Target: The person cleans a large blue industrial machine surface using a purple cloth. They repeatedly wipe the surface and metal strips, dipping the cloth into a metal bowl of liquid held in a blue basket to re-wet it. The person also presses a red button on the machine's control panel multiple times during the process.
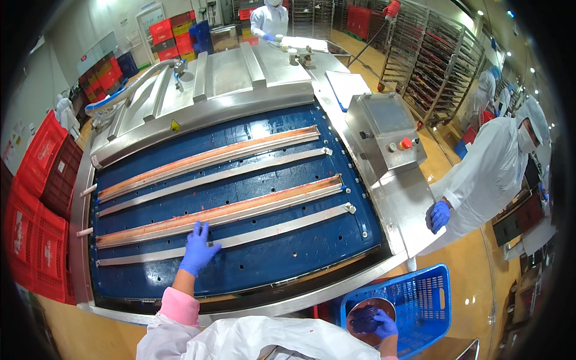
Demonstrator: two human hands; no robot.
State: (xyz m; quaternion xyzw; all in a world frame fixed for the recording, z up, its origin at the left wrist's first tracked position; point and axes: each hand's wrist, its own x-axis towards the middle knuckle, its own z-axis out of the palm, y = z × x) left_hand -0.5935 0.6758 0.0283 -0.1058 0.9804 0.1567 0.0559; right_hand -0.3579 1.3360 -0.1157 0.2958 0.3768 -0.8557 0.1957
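Observation:
Blue-gloved, my left hand (198,250) is spread over the front of a dark blue machine bed (288,265), its fingertips at the edge of the lower sealing bar (225,214). Whether it presses on the bar cannot be told. A flat metal strip (279,228) runs beside that hand, and another long bar (207,162) and strip (216,178) lie further back. At the lower right, my right hand (385,324), also gloved, is at a round bowl (354,310) inside a blue plastic crate (443,310). Its fingers touch a dark, wet item (363,318) in the bowl.
The machine's raised metal lid (216,101) stands behind the bed. A control box (389,130) with a red button is on the right. A co-worker (486,171) in white rests a gloved hand on the machine's edge. Red crates (33,243) are stacked left; a tray rack (432,67) stands behind.

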